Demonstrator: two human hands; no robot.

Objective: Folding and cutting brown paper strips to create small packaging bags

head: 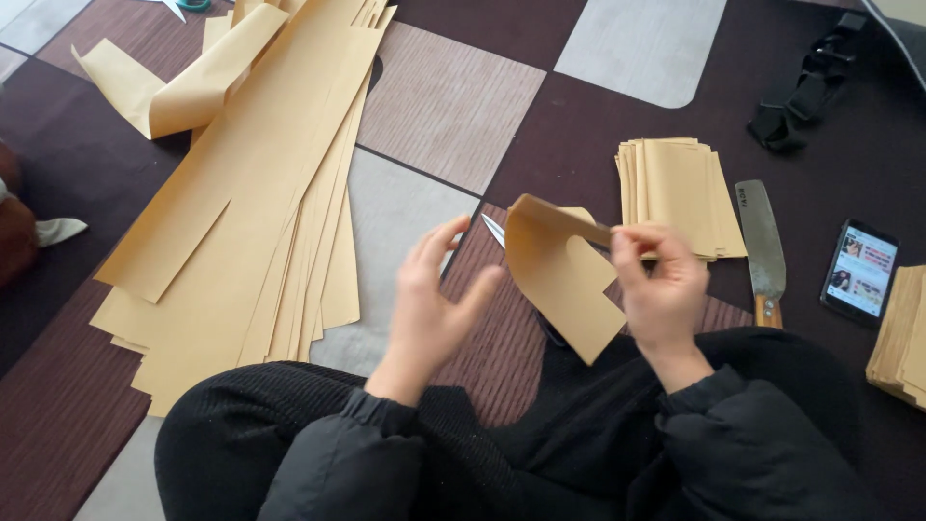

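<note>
My right hand (661, 289) pinches the top edge of a cut piece of tan paper (559, 275), which hangs curled in the air above my lap. My left hand (434, 294) hovers just left of the sheet, fingers spread and holding nothing, its fingertips close to the paper's left edge. A pair of scissors (494, 230) lies on the rug behind the sheet, mostly hidden; only a blade tip shows. I sit cross-legged in black clothing.
A large pile of long tan paper strips (260, 193) spreads over the patterned rug (453, 96) at left. A stack of cut tan pieces (680, 188) lies behind my right hand, with a wooden-handled knife (762, 251), a phone (860, 272), another paper stack (902, 338) and a black strap (805, 87).
</note>
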